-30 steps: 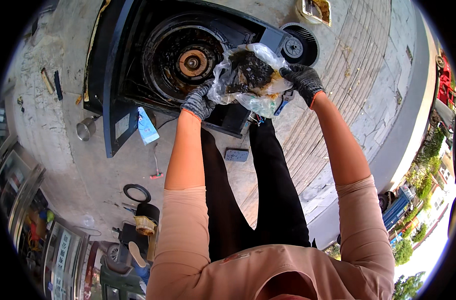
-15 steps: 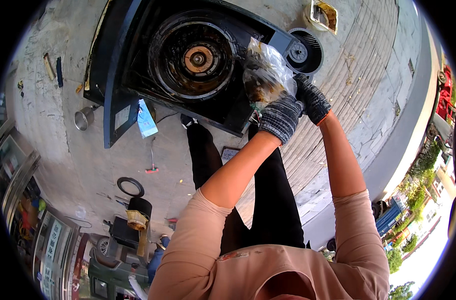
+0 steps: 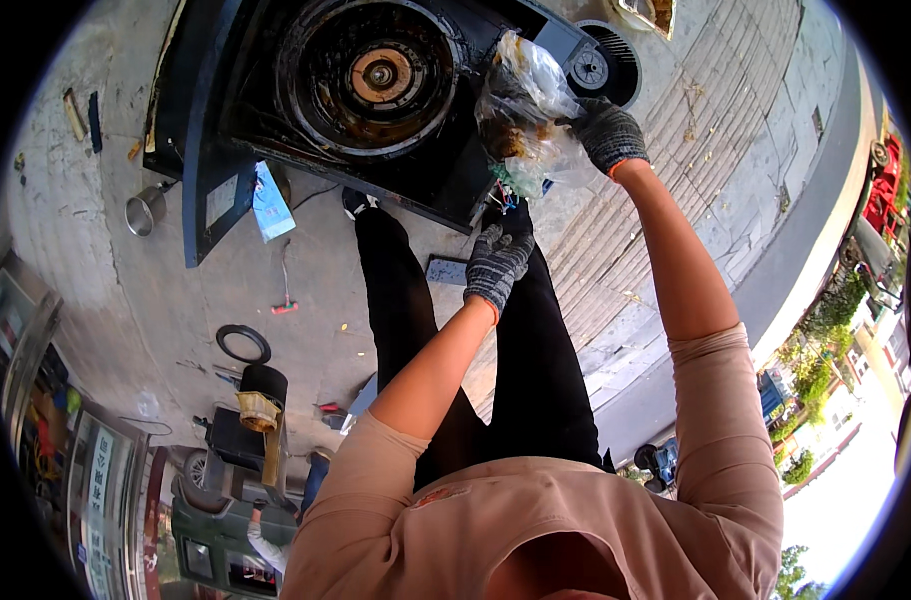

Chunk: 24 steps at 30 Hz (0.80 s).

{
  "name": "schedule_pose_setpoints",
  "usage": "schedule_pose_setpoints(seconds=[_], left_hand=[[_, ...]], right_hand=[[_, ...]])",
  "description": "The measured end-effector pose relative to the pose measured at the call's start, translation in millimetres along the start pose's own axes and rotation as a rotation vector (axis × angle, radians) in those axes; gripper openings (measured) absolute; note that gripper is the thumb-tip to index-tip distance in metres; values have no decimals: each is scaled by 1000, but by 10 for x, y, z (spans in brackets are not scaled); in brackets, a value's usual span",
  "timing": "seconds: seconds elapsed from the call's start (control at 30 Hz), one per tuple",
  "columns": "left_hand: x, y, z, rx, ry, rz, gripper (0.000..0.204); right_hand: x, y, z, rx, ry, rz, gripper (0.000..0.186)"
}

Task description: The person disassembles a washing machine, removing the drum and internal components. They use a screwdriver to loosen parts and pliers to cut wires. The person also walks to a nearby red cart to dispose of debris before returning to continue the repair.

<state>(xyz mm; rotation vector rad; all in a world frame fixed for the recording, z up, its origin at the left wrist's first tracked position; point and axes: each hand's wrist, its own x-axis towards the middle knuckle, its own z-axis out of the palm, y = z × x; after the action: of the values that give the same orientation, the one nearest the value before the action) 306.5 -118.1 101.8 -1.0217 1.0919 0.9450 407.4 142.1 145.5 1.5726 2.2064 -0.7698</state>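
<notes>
In the head view my right hand (image 3: 607, 137), in a grey knit glove, grips a crumpled clear plastic bag (image 3: 530, 95) stained with dark and yellow-brown grease. The bag is over the right end of a black metal housing (image 3: 215, 120), whose greasy round chamber (image 3: 370, 80) has a copper-coloured centre. My left hand (image 3: 497, 262), gloved alike, is apart from the bag, over my right leg just below the housing's lower corner, near some coloured wires (image 3: 505, 198). Its fingers look loosely extended, with nothing visible in them.
Around the housing lie a fan wheel (image 3: 597, 70), stained tray (image 3: 647, 12), metal cup (image 3: 145, 212), blue card (image 3: 273, 200), red-handled tool (image 3: 285, 306), black ring (image 3: 243, 343) and grey slab (image 3: 445, 270). Lower left are a glass cabinet (image 3: 105, 500) and another person's sleeve (image 3: 267, 550).
My left hand has let go of the bag and moved down and left from my right hand. The bag, earlier spread between both hands, is now bunched in my right hand.
</notes>
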Motion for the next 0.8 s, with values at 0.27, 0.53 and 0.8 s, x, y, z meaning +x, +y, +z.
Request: schedule_pose_setpoints(seconds=[0.27, 0.53, 0.8], left_hand=[[452, 11, 632, 443, -108, 146, 24], [-149, 357, 813, 483, -141, 335, 23], [-393, 832, 1374, 1549, -230, 1005, 21]], right_hand=[[20, 52, 135, 240, 146, -235, 40], [-166, 149, 111, 352, 105, -371, 32], [-659, -421, 240, 652, 59, -150, 34]])
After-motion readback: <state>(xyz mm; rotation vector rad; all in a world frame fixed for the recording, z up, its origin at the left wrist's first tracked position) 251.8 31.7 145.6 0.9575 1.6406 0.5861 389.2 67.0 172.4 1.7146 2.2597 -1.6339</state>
